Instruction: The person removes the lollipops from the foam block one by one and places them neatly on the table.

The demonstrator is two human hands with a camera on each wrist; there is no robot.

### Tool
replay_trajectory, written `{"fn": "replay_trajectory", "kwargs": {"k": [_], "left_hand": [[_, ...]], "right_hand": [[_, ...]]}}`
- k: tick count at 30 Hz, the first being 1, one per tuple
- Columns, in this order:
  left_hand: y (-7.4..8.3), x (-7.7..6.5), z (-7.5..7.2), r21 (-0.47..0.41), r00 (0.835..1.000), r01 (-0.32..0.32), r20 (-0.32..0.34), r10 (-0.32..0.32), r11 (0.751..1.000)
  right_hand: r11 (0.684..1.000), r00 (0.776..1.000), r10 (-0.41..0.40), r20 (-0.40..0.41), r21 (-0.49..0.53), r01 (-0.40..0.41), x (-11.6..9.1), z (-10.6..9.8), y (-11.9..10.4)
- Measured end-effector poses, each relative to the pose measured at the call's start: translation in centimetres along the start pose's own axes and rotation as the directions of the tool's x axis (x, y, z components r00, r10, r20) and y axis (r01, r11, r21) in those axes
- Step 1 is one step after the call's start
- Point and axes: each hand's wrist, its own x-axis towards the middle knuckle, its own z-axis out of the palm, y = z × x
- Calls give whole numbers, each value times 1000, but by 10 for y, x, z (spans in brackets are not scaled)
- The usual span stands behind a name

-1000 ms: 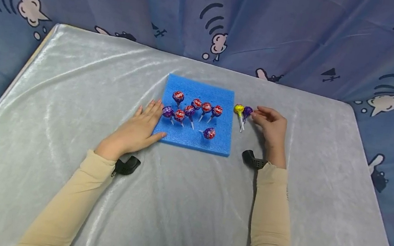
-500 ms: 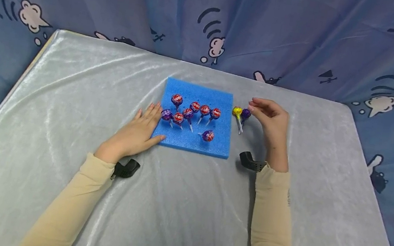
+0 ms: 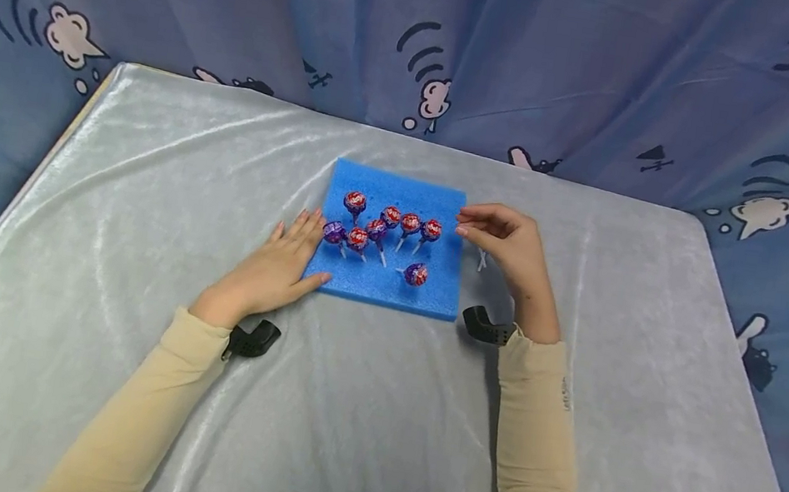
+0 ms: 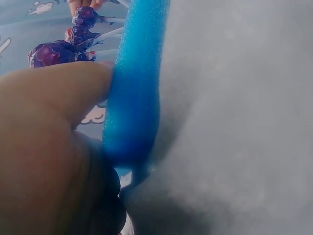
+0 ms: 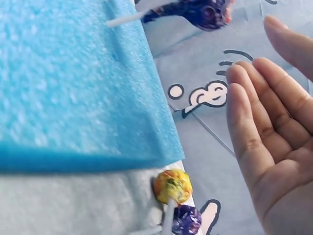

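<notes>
My left hand (image 3: 270, 266) rests at the left edge of a blue foam board (image 3: 433, 293), fingers straight and the thumb on its near left corner. Several lollipops in red and purple wrappers stand stick-down in the foam, among them one at the back left (image 3: 355, 203) and a tilted one (image 3: 416, 274) near the front. By the board's right edge hovers my right hand (image 3: 511, 250), palm bare and fingers loosely bent. Under it lie a yellow lollipop (image 5: 172, 186) and a purple lollipop (image 5: 187, 219); the head view shows only their stick ends (image 3: 482, 260).
A pale velvety cloth (image 3: 354, 425) covers the table. Behind it hangs a blue patterned curtain (image 3: 578, 70). Each wrist carries a black camera mount, the right mount (image 3: 485, 326) close to the board's near right corner.
My right hand has lifted off the purple lollipop's side and moved left to the board's right edge, hiding the two loose lollipops' heads. The left hand stays put.
</notes>
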Motion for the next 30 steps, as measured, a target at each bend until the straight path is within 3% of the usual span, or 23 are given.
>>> {"fn": "replay_trajectory", "kwargs": {"k": [13,23,30], "left_hand": [[-1,3,-1,4,1000,9,17,-9,1000],[-1,2,-3,-10,1000,8,14,-8,1000],[-2,3,-1,-15,1000,5,21,-5,1000]], "right_hand": [[999,992,37,118,-6,-36,4,15,4],[996,994,61,89,-69,-55,7,25,4],[999,998,33,52,-33,-31,5,24,3]]}}
